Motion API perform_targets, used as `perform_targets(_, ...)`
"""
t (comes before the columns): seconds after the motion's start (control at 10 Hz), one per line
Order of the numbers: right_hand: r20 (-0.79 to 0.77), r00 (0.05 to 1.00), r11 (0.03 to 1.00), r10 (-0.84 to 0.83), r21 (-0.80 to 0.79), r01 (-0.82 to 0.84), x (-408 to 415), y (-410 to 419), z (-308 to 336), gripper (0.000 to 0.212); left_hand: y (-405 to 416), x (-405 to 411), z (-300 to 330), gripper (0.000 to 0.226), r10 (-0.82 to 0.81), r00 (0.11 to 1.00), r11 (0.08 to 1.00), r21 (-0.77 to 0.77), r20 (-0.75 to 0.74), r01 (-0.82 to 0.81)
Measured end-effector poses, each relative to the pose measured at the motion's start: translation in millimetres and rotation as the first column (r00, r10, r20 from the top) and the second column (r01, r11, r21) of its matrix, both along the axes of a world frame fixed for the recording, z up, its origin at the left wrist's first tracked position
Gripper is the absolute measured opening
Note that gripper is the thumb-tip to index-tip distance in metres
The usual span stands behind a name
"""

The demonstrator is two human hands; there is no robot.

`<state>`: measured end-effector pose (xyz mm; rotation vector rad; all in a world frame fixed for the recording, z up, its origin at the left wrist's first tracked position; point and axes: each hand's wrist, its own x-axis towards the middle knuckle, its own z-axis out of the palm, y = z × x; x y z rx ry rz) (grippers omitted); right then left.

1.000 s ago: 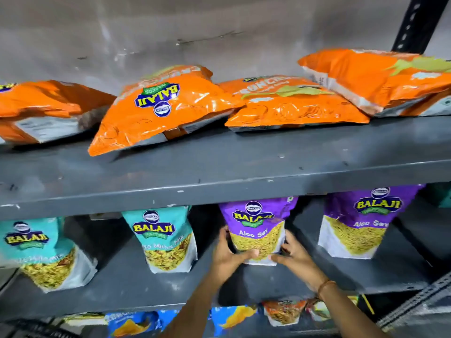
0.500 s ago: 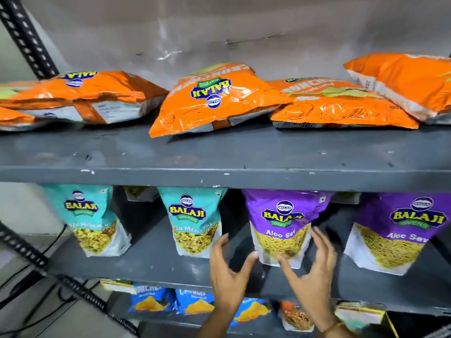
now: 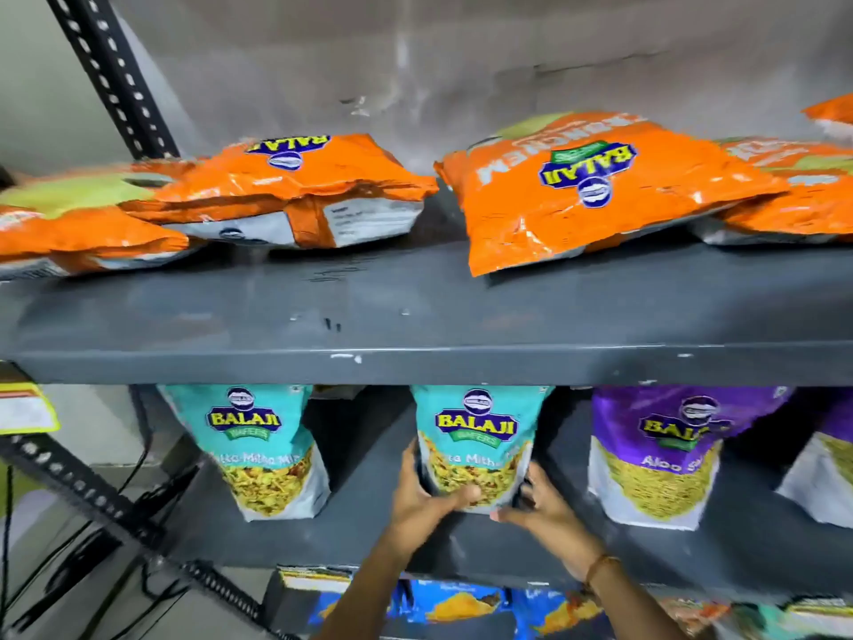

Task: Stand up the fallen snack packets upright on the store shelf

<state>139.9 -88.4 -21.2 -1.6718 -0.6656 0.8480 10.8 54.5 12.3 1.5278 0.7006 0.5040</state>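
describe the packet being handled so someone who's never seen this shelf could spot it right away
Start at the grey metal rack and drop to the shelf under the fallen orange packets. Four pouches stand there; it is the second from the left, the teal packet. Unlike its teal twin, it has the left hand and right hand clasping its lower sides.

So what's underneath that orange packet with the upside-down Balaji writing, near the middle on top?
The orange packet lies flat on the grey top shelf. Its right side overlaps another orange packet. Whatever sits directly beneath its middle is covered.
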Motion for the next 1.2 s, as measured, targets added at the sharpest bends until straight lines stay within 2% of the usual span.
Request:
perform_targets(0.1,-0.02,0.997,0.997,-0.068,0.027,0.069,-11.0,5.7,0.1,0.054,10.6,-5.5,-15.0,0.077,-0.018,1.0,0.999,-0.036,-0.013,0.017)
perform_targets(0.2,-0.024,0.996,0.995,-0.088,0.04,0.089,-21.9,7.3,-0.5,0.051,13.8,-15.3,-24.4,0.079,-0.014,0.998,1.0,-0.008,-0.062,0.014)
perform_targets(0.3,0.009,0.997,0.996,-0.076,0.036,0.076,-29.4,7.6,4.7,0.055,16.1,-26.0,-27.0,0.082,-0.007,0.995,0.999,0.049,-0.095,0.012)
perform_targets(0.4,0.035,0.993,0.991,-0.117,0.074,0.114,-38.3,6.9,13.4,0.071,13.3,-30.7,-18.5,0.095,-0.032,0.995,0.995,0.095,-0.09,0.041)
perform_targets(0.5,0.276,0.829,0.873,-0.487,0.199,0.446,-67.7,12.4,26.9,0.098,6.9,-50.6,-0.9,0.097,0.117,0.993,0.971,0.212,-0.027,-0.108)
perform_targets(0.6,0.533,0.588,0.794,-0.608,0.407,0.452,-124.8,33.6,47.1,0.078,21.1,-89.9,10.9,0.078,0.443,0.888,0.826,0.328,0.124,-0.458)
perform_targets(0.7,0.647,0.672,0.924,-0.359,0.346,0.161,-161.0,82.1,46.1,0.057,60.0,-128.2,8.7,0.101,0.661,0.729,0.656,0.336,0.178,-0.676)
perform_targets(0.8,0.474,0.88,0.998,0.009,0.056,-0.04,-167.8,143.1,29.7,0.083,102.0,-155.5,-0.2,0.123,0.715,0.699,0.656,0.325,0.024,-0.681)
perform_targets(0.9,0.289,0.942,0.984,0.172,-0.005,-0.178,-162.0,186.9,9.2,0.096,122.8,-166.6,-4.5,0.128,0.625,0.78,0.758,0.271,-0.039,-0.593)
perform_targets(1.0,0.219,0.956,0.98,0.197,-0.015,-0.198,-159.5,209.6,-7.4,0.064,131.5,-169.6,-10.1,0.117,0.54,0.842,0.821,0.214,0.012,-0.53)
perform_targets(1.1,0.212,0.96,0.983,0.181,-0.013,-0.182,-159.2,218.0,-9.1,0.054,136.6,-169.3,-14.1,0.114,0.544,0.839,0.823,0.189,0.012,-0.536)
perform_targets(1.2,0.217,0.957,0.98,0.193,0.003,-0.198,-162.9,212.5,1.3,0.059,132.6,-172.1,-14.7,0.115,0.55,0.835,0.817,0.189,0.024,-0.544)
